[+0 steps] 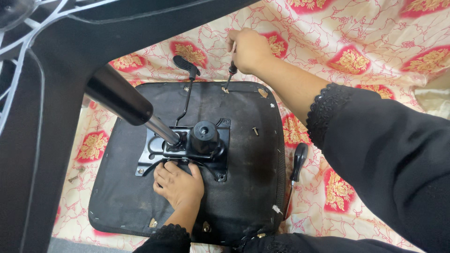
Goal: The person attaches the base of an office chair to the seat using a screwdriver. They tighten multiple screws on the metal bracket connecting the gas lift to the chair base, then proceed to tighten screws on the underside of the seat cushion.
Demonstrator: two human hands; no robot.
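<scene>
Nearest the lens, a dark gas-lift column (119,96) and part of the chair base (28,117) fill the upper left of the head view, rising from the mechanism plate (187,147) bolted to the upturned seat underside (243,154).

Left hand (178,185): fingers spread flat and pressed on the seat just below the plate, gripping nothing, fingertips touching the plate's lower edge. This steadies the seat.

Right hand (248,49): fingers closed around the handle of a screwdriver (230,70), whose tip meets a screw point (226,90) at the far edge of the seat, beyond the plate. Just left of this hand lies the adjustment lever (186,79) with its paddle end.

For a clean drive, keep the shaft in line with the screw axis, press down firmly before turning, and hold the left palm's pressure constant so the seat does not rotate.

Right of the left hand, 1 loose screw (255,131) rests on the seat. A 2nd screwdriver (296,166) lies off the seat's right edge on the patterned cloth (365,61). Another small fastener (75,177) lies on the cloth, left of the seat.
</scene>
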